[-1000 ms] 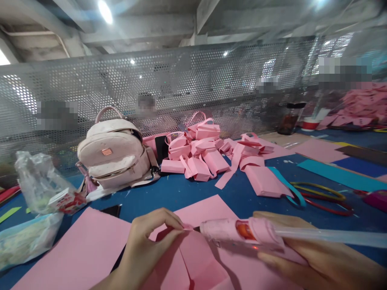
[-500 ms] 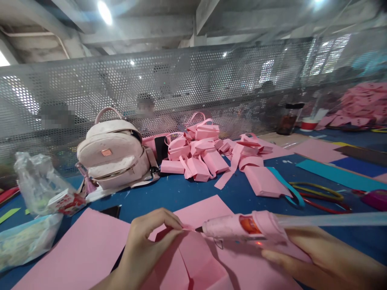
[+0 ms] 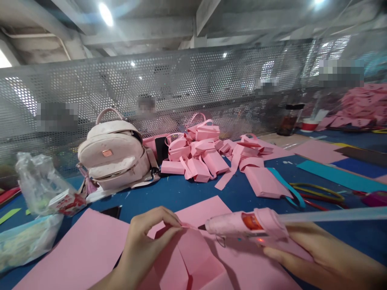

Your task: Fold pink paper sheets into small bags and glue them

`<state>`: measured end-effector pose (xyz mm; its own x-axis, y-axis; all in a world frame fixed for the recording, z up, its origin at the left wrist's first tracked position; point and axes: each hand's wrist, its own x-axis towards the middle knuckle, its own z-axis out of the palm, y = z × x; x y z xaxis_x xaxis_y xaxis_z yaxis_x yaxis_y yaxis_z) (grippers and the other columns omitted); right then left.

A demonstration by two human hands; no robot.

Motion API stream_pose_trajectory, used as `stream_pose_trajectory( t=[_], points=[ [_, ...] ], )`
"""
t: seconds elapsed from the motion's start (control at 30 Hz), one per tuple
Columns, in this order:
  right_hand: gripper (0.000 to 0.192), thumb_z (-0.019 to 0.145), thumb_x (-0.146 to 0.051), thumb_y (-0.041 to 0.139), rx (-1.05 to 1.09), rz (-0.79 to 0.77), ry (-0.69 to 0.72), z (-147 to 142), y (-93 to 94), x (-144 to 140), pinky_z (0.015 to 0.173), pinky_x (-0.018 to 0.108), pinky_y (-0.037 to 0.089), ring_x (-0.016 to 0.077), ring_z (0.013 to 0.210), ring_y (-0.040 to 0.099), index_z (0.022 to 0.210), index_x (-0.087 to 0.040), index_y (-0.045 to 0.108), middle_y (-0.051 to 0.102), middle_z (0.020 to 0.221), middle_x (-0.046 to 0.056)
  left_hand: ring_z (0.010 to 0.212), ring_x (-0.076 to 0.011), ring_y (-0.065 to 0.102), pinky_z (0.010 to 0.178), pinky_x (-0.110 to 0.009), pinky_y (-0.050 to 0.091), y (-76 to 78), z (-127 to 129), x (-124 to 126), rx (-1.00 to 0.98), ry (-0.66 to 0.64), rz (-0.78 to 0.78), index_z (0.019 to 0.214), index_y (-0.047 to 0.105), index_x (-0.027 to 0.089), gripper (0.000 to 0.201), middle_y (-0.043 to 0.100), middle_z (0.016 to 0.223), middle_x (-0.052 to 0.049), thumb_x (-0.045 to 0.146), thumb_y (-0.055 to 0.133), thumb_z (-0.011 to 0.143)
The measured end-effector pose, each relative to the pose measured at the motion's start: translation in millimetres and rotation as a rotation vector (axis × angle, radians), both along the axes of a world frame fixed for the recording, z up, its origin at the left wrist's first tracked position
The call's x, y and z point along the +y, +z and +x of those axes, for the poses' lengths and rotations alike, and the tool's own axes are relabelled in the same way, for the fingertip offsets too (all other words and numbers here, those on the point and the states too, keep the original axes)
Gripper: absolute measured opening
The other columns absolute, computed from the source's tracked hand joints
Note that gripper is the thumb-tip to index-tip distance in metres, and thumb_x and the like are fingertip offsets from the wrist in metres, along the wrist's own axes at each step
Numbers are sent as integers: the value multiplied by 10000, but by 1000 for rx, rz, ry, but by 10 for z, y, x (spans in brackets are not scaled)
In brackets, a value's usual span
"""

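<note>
Between thumb and fingers, my left hand (image 3: 151, 237) pinches the top edge of a folded pink paper piece (image 3: 196, 253) with creased, box-like sides. In my right hand (image 3: 317, 249) is a pink hot glue gun (image 3: 248, 225), gripped by its handle, with a small red light lit. A long clear glue stick (image 3: 329, 215) sticks out of its back to the right. The dark nozzle points left, close to the paper edge by my left fingertips; whether it touches I cannot tell. Flat pink sheets (image 3: 208, 205) lie under and behind the folded piece.
A pale backpack (image 3: 115, 153) stands at the back left, beside a heap of pink paper bags (image 3: 205, 149). Scissors (image 3: 317, 193) and a teal strip (image 3: 338, 175) lie right. A plastic bag (image 3: 42, 181) is at left. A perforated metal screen (image 3: 181, 80) closes the back.
The glue gun has shifted slightly right, its nozzle drawing away from my left fingertips along the paper edge. My left hand keeps its pinch in nearly the same place.
</note>
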<state>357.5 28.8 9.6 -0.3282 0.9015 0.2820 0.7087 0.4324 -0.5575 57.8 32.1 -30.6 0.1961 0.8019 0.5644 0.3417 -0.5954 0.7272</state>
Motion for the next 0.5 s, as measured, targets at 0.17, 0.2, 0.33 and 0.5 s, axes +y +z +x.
stream_pose_trajectory(
  t=[0.17,0.2,0.33,0.5],
  points=[
    [290,793,-492,609,69,-110,82,-64,79,-16,790,359,648,317,849,781,871,-345,847,819,880,-8,704,-131,737,670,-169,556,-11,2,-7,7,-3,-4,763,724,188,134,771,762,-15,101,715,864],
    [281,807,-459,610,78,-132,106,-75,89,-13,816,342,638,306,884,780,893,-332,847,820,903,-8,706,-131,738,672,-169,557,-12,2,-7,8,-4,-3,764,726,188,134,772,764,-16,98,715,863],
    [289,838,-409,589,91,-173,129,-118,114,-1,891,338,614,296,936,773,939,-320,844,820,886,-5,703,-133,735,667,-168,558,-7,2,-4,-11,-3,-19,758,728,188,143,775,760,-17,83,713,853],
    [302,825,-485,576,108,-157,99,-105,104,-25,842,368,642,325,928,772,904,-367,843,818,871,-12,700,-118,727,663,-144,541,-4,-2,12,-43,36,-53,728,733,193,152,771,744,-4,71,735,820]
  ],
)
